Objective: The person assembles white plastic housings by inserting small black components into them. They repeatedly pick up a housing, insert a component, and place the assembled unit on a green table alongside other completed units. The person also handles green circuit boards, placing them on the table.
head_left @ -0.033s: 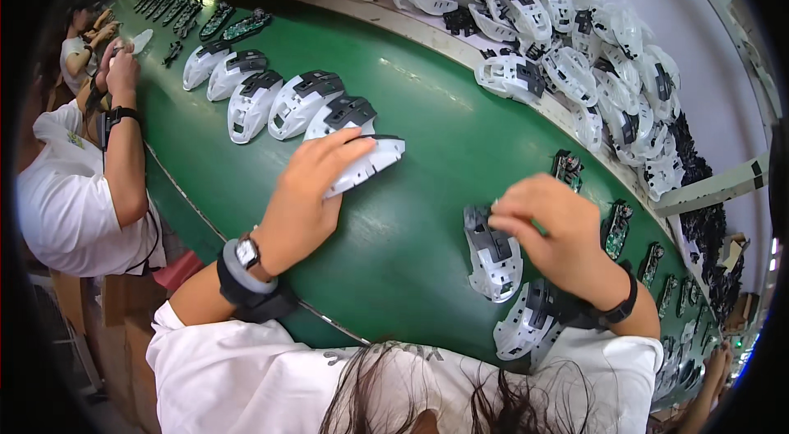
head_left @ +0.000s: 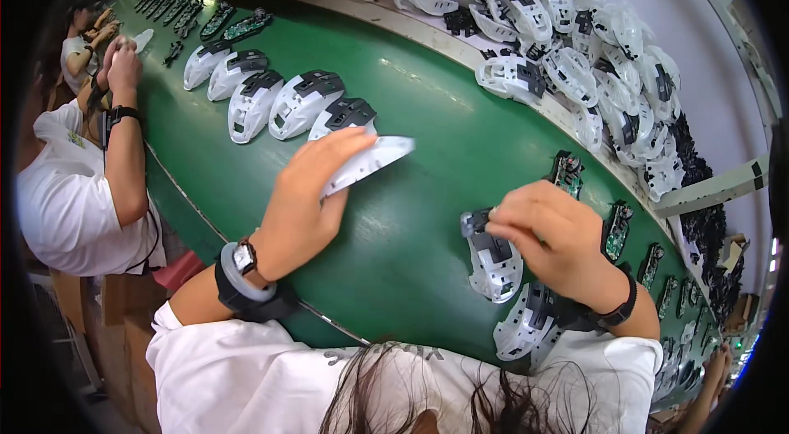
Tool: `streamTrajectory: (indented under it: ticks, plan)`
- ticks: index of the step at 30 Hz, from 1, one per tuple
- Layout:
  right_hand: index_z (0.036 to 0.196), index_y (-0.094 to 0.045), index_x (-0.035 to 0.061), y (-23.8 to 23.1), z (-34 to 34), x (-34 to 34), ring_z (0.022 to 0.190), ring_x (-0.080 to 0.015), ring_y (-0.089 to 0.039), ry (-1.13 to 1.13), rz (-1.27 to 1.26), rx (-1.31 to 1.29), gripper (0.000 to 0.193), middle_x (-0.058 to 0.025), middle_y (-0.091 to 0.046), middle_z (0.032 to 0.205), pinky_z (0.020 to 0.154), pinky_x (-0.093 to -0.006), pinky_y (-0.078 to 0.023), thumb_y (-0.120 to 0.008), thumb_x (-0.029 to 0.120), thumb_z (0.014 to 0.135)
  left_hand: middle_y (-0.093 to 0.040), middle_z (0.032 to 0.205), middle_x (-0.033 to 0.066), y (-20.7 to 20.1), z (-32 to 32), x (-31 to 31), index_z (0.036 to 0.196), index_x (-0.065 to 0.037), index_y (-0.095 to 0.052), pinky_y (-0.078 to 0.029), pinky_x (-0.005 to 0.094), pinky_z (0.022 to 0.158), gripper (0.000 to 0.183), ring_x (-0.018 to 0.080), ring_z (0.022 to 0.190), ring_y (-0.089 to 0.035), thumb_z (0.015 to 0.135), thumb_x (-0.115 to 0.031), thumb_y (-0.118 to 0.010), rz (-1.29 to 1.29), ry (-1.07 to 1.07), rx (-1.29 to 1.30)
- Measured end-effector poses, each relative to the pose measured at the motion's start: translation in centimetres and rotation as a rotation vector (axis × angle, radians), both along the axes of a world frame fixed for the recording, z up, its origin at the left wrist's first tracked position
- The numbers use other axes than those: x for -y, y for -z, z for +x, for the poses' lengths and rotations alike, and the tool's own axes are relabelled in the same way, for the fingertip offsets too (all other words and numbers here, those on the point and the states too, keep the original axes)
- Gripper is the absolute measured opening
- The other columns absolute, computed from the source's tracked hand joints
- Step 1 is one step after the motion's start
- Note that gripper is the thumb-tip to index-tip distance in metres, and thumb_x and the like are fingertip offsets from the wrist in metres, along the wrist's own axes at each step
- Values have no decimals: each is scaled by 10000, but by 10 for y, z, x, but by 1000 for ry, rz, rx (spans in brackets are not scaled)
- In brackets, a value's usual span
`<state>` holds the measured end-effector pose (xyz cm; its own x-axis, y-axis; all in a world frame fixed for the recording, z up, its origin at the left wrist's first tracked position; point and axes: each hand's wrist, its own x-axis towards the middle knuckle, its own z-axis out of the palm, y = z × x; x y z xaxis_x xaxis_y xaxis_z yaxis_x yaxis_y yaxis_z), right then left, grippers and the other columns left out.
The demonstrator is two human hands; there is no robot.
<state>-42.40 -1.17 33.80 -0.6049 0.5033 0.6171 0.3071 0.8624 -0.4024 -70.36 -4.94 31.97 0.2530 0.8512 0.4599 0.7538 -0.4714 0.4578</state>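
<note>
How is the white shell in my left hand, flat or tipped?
Tipped: the white shell appears narrow, side-on, in your left hand.

Reaching forward with both arms, hands well apart. Slanting the left arm point(head_left: 197, 298) up and to the right, with its wrist point(head_left: 261, 260) almost straight. Showing the back of the left hand point(head_left: 308, 183), with its fingers point(head_left: 333, 146) curled in a grip and pointing up and right. Slanting the right arm point(head_left: 646, 321) up and to the left. Pinching with the right hand point(head_left: 555, 224), thumb point(head_left: 516, 235) and fingertips close together and pointing left.
</note>
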Motion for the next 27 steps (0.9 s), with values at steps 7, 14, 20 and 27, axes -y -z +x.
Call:
streamTrajectory:
  ticks: [7,14,20,27]
  plan:
    - [851,-653,15,0,-26,-16,594,-195,-618,-79,252,-96,181,-83,-623,786,498,-285,-492,-663,14,670,-542,1204,75,-31,49,-1,1369,-27,-375,-446,309,934,589,163,1071,-549,825,-35,-599,-856,325,1217]
    - [928,-638,43,18,-30,-16,518,-149,-560,-13,255,-17,271,-50,-626,783,449,-270,-433,-649,38,657,-559,1145,81,-14,61,2,1287,-27,-431,-525,299,824,514,134,1011,-564,787,30,-538,-656,194,1022]
    - [886,-619,56,16,-37,-5,486,-97,-492,30,449,49,173,-21,-618,771,441,-229,-375,-671,108,729,-586,1069,69,-18,65,6,1191,-13,-501,-547,253,700,432,109,908,-584,766,55,-539,-575,114,982]
    - [878,-608,55,13,-41,-3,475,-89,-478,2,522,51,183,-38,-623,818,432,-237,-368,-674,129,724,-604,998,58,-21,58,4,1160,-13,-523,-548,235,642,419,94,821,-596,749,66,-543,-571,127,954]
